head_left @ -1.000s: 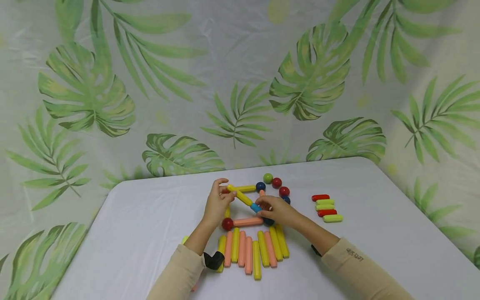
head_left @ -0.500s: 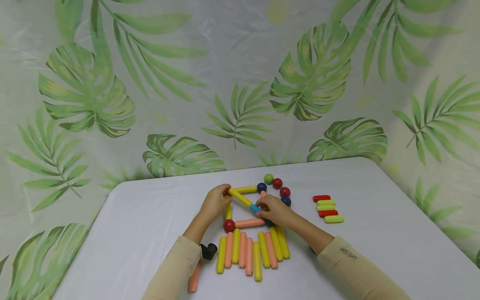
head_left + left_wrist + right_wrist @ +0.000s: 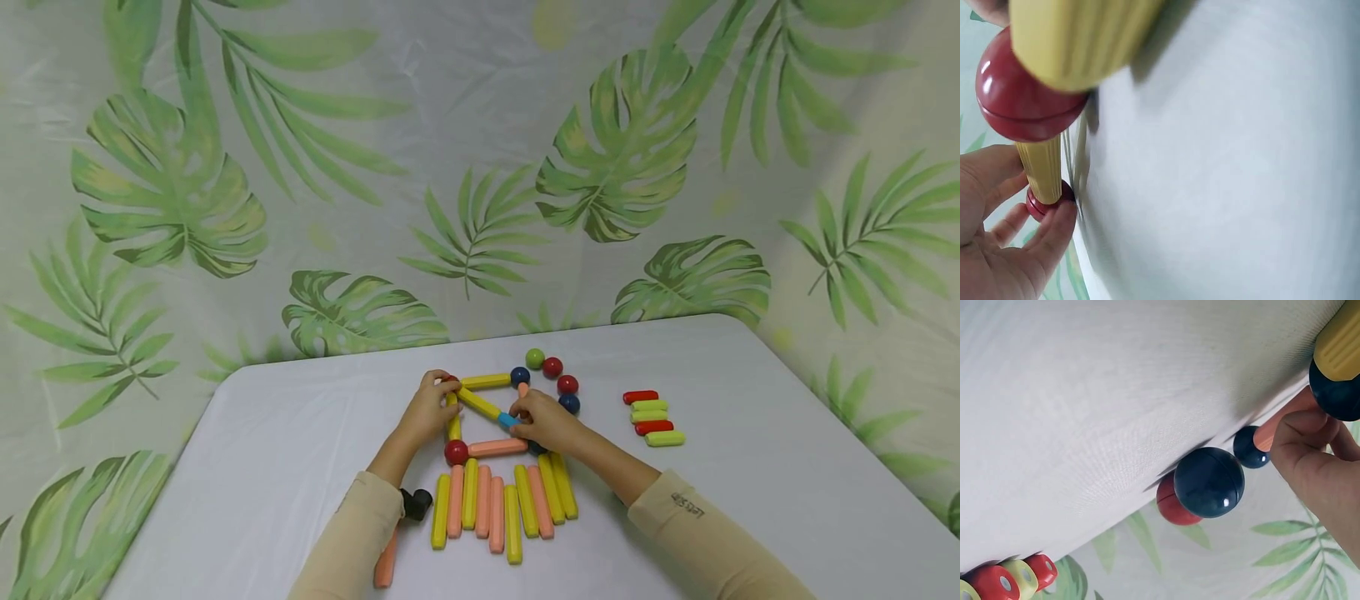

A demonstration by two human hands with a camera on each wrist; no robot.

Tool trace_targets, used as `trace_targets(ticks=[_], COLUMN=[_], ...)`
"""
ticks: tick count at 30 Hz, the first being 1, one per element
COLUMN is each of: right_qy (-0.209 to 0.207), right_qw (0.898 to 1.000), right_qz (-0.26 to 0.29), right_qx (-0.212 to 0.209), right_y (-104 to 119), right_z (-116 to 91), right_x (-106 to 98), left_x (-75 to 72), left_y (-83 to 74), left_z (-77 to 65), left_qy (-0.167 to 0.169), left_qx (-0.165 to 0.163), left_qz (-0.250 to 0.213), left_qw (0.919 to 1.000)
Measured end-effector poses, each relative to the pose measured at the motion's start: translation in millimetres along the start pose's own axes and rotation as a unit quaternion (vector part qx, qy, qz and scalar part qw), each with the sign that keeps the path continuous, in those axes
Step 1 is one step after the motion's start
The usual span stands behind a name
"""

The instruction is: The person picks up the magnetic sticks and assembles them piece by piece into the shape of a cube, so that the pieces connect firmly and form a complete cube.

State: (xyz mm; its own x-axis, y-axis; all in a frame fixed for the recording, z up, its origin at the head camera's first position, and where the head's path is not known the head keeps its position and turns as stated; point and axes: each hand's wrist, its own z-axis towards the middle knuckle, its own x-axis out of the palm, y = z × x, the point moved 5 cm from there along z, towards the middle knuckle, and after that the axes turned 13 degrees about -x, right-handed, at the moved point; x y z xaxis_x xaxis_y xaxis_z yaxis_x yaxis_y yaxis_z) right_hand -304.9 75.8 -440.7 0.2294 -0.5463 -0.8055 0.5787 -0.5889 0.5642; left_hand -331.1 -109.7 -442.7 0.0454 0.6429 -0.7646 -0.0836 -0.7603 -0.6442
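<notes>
A four-sided frame of magnetic-looking sticks and balls lies on the white table. My left hand [image 3: 427, 414] is at its far left corner, fingers curled round a red ball [image 3: 1035, 206] and touching the yellow side stick [image 3: 1043, 169]. A diagonal yellow stick [image 3: 480, 403], joined to a short blue stick [image 3: 507, 419], slants across the frame from that corner. My right hand [image 3: 551, 421] pinches the blue stick near the right side, partly covering a near dark blue ball [image 3: 536, 447]. Other corners show a near red ball [image 3: 456, 452] and a far dark blue ball [image 3: 520, 376].
Several yellow and pink sticks [image 3: 497, 508] lie in a row before the frame; another pink stick [image 3: 386, 562] lies beside the left sleeve. Loose balls include a green ball [image 3: 535, 358] and a dark blue ball [image 3: 1209, 482]. Short red and lime sticks [image 3: 654, 417] lie at right.
The left fingers have moved from the raised end of the diagonal yellow stick onto the red corner ball. That stick has come down towards the frame; the right hand keeps its pinch on the blue stick.
</notes>
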Motion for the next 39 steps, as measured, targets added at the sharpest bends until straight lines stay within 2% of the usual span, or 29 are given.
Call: trace_targets(ticks=[5, 10, 14, 18, 21, 25, 29, 33, 36, 39], right_qy=[-0.002, -0.005, -0.001, -0.013, -0.034, -0.053, -0.064, -0.050, -0.027, -0.010], right_qw=[1.000, 1.000, 1.000, 0.999, 0.998, 0.998, 0.996, 0.992, 0.992, 0.994], right_qz=[-0.006, -0.009, -0.009, 0.022, 0.040, 0.000, -0.069, -0.109, -0.103, -0.079], right_qx=[-0.008, 0.002, 0.009, -0.020, -0.030, -0.021, -0.003, 0.035, 0.060, 0.077], right_y=[0, -1, -2, -1, -1, -9, -22, -36, -42, -48], right_z=[2, 3, 4, 0, -7, -19, -31, -39, -41, -42], right_x=[0, 1, 2, -6, -19, -39, -53, -56, -54, -50], left_x=[0.7, 0.3, -4.1, -14.2, -19.3, -15.7, -3.7, 7.7, 11.3, 12.4], left_y=[-0.8, 2.1, 4.0, 3.0, -0.2, -3.4, -0.6, 3.5, 6.1, 9.3], left_z=[-0.1, 1.4, -2.7, -17.8, -36.7, -65.6, -88.4, -96.3, -95.9, -95.2], left_qy=[0.010, 0.027, 0.037, 0.022, 0.021, 0.053, 0.081, 0.072, 0.056, 0.058], left_qx=[0.014, 0.013, 0.005, -0.014, -0.013, -0.015, -0.040, -0.060, -0.068, -0.077], left_qz=[0.009, 0.003, -0.003, -0.002, -0.002, -0.009, -0.018, -0.022, -0.036, -0.067], left_qw=[0.9998, 0.9996, 0.9993, 0.9997, 0.9997, 0.9984, 0.9957, 0.9954, 0.9954, 0.9931])
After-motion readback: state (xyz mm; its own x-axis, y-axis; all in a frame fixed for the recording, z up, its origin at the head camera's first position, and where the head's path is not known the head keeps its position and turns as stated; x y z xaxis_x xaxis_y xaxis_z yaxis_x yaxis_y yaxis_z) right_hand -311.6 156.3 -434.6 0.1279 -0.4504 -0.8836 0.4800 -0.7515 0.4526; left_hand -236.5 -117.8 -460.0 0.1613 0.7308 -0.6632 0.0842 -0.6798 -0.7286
